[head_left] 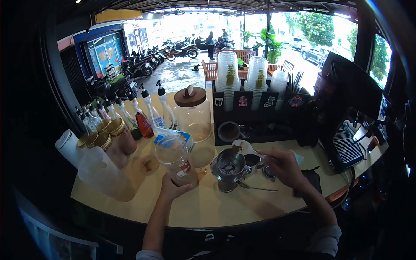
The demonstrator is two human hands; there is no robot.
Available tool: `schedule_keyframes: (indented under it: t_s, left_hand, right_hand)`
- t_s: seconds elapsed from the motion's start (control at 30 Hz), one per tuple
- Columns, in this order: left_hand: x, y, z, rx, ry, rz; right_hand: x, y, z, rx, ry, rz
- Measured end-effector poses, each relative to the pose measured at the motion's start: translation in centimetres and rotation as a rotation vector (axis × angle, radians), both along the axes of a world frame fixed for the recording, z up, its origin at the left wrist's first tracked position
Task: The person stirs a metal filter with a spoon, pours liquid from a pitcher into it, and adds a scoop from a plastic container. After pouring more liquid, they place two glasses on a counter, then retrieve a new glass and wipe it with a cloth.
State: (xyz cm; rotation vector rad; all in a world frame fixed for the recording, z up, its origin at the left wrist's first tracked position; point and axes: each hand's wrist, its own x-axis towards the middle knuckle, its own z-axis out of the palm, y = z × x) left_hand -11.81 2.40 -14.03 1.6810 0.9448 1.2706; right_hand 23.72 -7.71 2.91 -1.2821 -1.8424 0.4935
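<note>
My left hand (174, 189) is wrapped round the lower part of a clear plastic jar (177, 167) with a red label, tilted a little on the counter. My right hand (281, 165) grips the handle of a white plastic spoon (247, 148). Some brown powder (236, 148), like ground coffee, lies at the spoon's tip. Right below the spoon is a metal drip filter (227, 167) with its wide rim, set on a cup. A metal spoon (260, 188) lies on the counter beside it. Round metal parts (268, 171) sit under my right hand, partly hidden.
Pump bottles (156, 110) line the back left, near stacked paper cups (116, 126) and a clear pitcher (102, 171). A glass jar with a wooden lid (190, 97) stands behind. Plastic cups (227, 71) fill a black organizer. At right are a dark screen (351, 89) and drip tray (348, 149).
</note>
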Motion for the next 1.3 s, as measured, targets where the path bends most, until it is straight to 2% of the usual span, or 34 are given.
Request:
schedule_keyframes:
  t_s: [0.47,0.63,0.73,1.07,1.13,1.3]
  left_hand:
    - [-0.2,0.0,0.0,-0.025,0.03,-0.011]
    - [-0.3,0.2,-0.4,-0.012,0.03,-0.023]
    - [0.1,0.2,-0.1,0.074,-0.01,0.01]
    - [0.1,-0.3,0.6,0.019,0.055,0.0]
    - [0.0,-0.4,0.4,0.012,0.036,-0.005]
    - [0.2,-0.1,0.1,0.063,-0.026,0.002]
  right_hand:
    - [-0.3,-2.0,0.3,0.035,0.01,-0.002]
    - [-0.6,-3.0,-0.9,0.123,-0.154,0.04]
    - [-0.8,-3.2,-1.1,0.158,-0.132,0.04]
    - [-1.1,-3.2,-2.2,0.293,-0.172,0.067]
    - [-1.1,-3.3,-2.4,0.27,-0.276,0.055]
    - [-1.4,-3.4,-1.9,0.295,-0.305,0.041]
